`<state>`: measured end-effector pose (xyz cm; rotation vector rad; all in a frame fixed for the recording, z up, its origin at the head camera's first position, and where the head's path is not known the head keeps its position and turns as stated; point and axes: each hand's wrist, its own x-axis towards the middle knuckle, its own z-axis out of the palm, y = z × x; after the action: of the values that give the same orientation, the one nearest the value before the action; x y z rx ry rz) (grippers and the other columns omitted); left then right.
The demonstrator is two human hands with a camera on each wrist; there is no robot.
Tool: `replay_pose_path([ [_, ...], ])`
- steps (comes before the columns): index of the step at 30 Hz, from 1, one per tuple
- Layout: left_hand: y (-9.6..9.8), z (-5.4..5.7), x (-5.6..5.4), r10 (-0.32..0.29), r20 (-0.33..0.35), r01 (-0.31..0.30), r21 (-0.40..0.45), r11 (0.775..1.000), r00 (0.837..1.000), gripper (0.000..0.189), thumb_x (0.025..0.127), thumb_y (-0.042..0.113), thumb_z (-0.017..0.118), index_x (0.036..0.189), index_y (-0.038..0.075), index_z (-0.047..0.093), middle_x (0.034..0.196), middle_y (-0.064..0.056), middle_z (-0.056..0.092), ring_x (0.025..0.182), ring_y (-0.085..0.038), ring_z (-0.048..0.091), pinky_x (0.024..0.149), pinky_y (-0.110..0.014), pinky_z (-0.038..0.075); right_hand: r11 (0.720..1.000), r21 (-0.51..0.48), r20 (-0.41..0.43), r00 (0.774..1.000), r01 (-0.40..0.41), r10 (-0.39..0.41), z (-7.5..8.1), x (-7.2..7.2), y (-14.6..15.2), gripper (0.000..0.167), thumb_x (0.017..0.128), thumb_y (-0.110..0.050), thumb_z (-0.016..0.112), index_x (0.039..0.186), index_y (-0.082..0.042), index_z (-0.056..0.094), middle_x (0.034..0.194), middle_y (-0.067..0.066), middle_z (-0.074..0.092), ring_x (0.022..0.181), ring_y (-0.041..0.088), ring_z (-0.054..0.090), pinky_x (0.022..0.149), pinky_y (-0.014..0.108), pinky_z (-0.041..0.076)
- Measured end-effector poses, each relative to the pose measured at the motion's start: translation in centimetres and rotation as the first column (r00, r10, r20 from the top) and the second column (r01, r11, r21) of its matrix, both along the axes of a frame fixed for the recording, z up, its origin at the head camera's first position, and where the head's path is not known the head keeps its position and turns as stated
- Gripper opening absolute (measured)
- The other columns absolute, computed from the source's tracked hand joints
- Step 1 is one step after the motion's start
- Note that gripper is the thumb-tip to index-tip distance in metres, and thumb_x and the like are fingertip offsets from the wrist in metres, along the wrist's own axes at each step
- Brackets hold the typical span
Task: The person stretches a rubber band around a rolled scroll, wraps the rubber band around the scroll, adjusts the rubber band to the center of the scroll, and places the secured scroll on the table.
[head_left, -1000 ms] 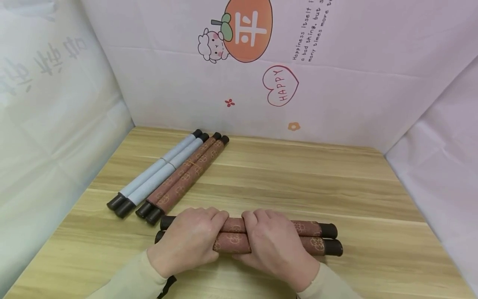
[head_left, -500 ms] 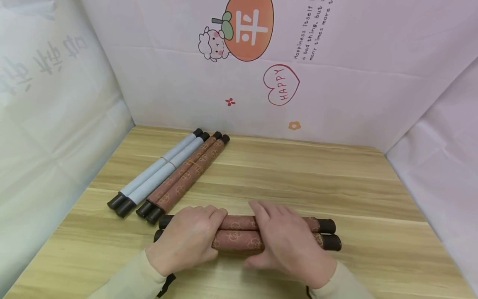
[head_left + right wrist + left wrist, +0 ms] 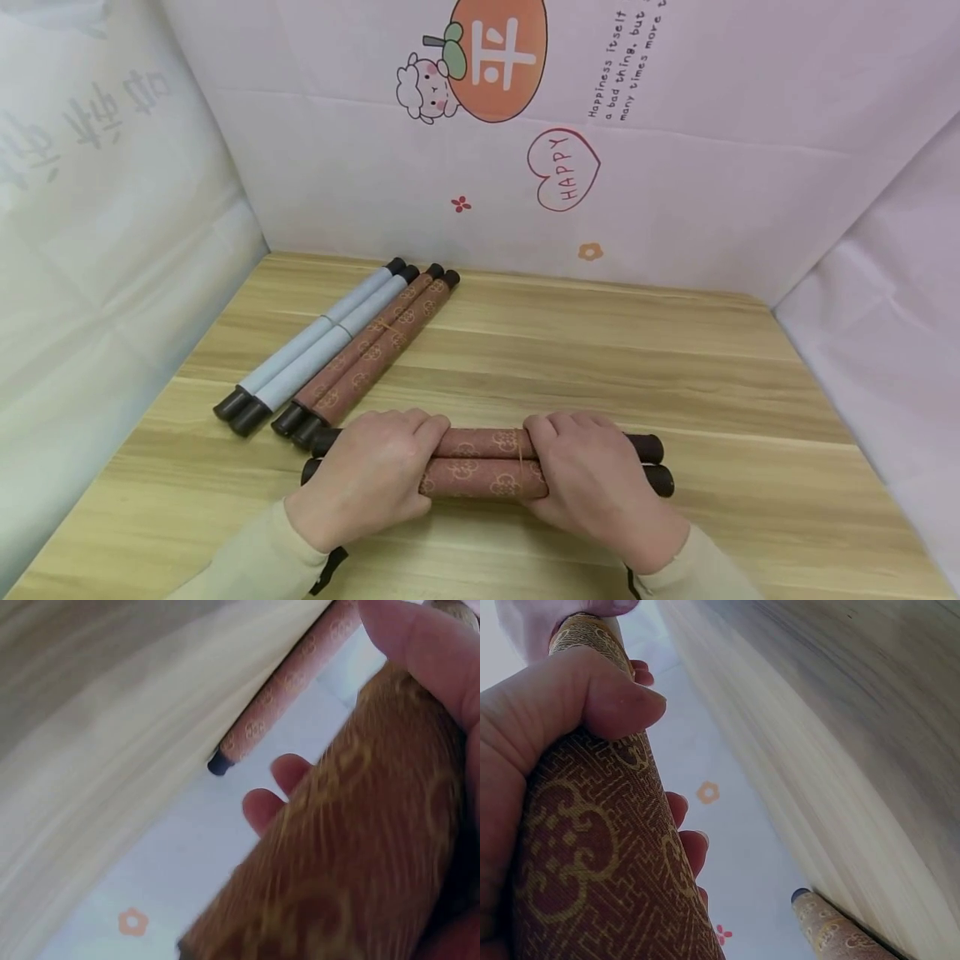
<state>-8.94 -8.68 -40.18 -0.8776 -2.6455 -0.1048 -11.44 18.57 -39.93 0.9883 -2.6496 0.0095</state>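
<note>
Near the table's front lies a red-brown double-rolled scroll (image 3: 480,477) with gold patterns and black end knobs. My left hand (image 3: 375,475) grips it toward its left end; the thumb curls over the patterned cloth (image 3: 615,847) in the left wrist view. Toward the other end my right hand (image 3: 592,479) holds both rolls, fingertips showing past the far side of the scroll (image 3: 360,825) in the right wrist view. A thin band (image 3: 521,458) circles the rolls just left of the right hand. Both palms hide parts of the scroll.
Side by side at the back left lie another brown patterned scroll (image 3: 375,350) and a pale blue scroll (image 3: 322,333), slanting across the wooden table (image 3: 600,358). White printed cloth (image 3: 675,192) stands behind and at both sides.
My right hand has loosened, slid right along the scroll and gripped it again, uncovering the thin band. The scroll has shifted slightly left and away from me, with the left hand still holding it.
</note>
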Motion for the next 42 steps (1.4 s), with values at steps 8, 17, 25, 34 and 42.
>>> replay_pose_path([
  [8, 0.4, 0.2, 0.1, 0.0, -0.002, 0.0, -0.004, 1.0, 1.0, 0.056, 0.054, 0.029, 0.087, 0.104, 0.012, 0.067, 0.087, 0.001, 0.068, 0.068, -0.017, 0.064, 0.058, -0.037, 0.052, 1.0, -0.001, -0.005, 1.0, 0.003, -0.003, -0.3, 0.2, -0.9, 0.06, 0.058, -0.046, 0.089, 0.098, -0.012, 0.059, 0.085, 0.002, 0.066, 0.078, 0.022, 0.068, 0.074, 0.043, 0.059],
  [17, 0.6, 0.0, 0.1, -0.014, -0.023, 0.014, 0.01, 1.0, 1.0, 0.057, 0.053, 0.028, 0.087, 0.104, 0.012, 0.066, 0.085, 0.001, 0.067, 0.065, -0.017, 0.063, 0.056, -0.036, 0.051, 1.0, 0.008, -0.008, 1.0, 0.012, -0.012, -0.4, 0.4, -1.6, 0.066, 0.058, -0.051, 0.091, 0.099, -0.011, 0.059, 0.084, 0.003, 0.066, 0.076, 0.022, 0.067, 0.072, 0.042, 0.058],
  [25, 1.1, -0.1, 0.2, -0.022, -0.044, 0.022, 0.001, 1.0, 0.999, 0.056, 0.052, 0.028, 0.087, 0.102, 0.013, 0.066, 0.083, 0.001, 0.066, 0.063, -0.017, 0.062, 0.055, -0.036, 0.05, 1.0, 0.008, -0.039, 0.999, 0.016, -0.016, -0.8, 0.9, -2.6, 0.073, 0.06, -0.062, 0.089, 0.1, -0.009, 0.06, 0.081, 0.004, 0.065, 0.07, 0.022, 0.066, 0.063, 0.038, 0.056],
  [34, 1.6, -0.4, 0.2, -0.031, -0.063, 0.031, 0.01, 0.999, 0.998, 0.054, 0.053, 0.029, 0.086, 0.099, 0.013, 0.065, 0.081, 0.002, 0.065, 0.061, -0.016, 0.061, 0.053, -0.035, 0.049, 1.0, -0.007, -0.055, 0.998, 0.006, -0.007, -1.1, 1.3, -3.5, 0.072, 0.062, -0.066, 0.085, 0.099, -0.009, 0.061, 0.081, 0.004, 0.066, 0.073, 0.023, 0.066, 0.068, 0.038, 0.057],
  [42, 1.9, -0.6, 0.1, -0.029, -0.068, 0.03, 0.014, 0.999, 0.997, 0.048, 0.055, 0.027, 0.084, 0.097, 0.013, 0.066, 0.079, 0.002, 0.064, 0.06, -0.016, 0.06, 0.052, -0.034, 0.048, 0.999, -0.043, -0.107, 0.994, 0.015, -0.019, -1.4, 1.5, -4.3, 0.069, 0.061, -0.069, 0.083, 0.091, -0.011, 0.06, 0.076, 0.003, 0.063, 0.068, 0.023, 0.065, 0.066, 0.038, 0.056],
])
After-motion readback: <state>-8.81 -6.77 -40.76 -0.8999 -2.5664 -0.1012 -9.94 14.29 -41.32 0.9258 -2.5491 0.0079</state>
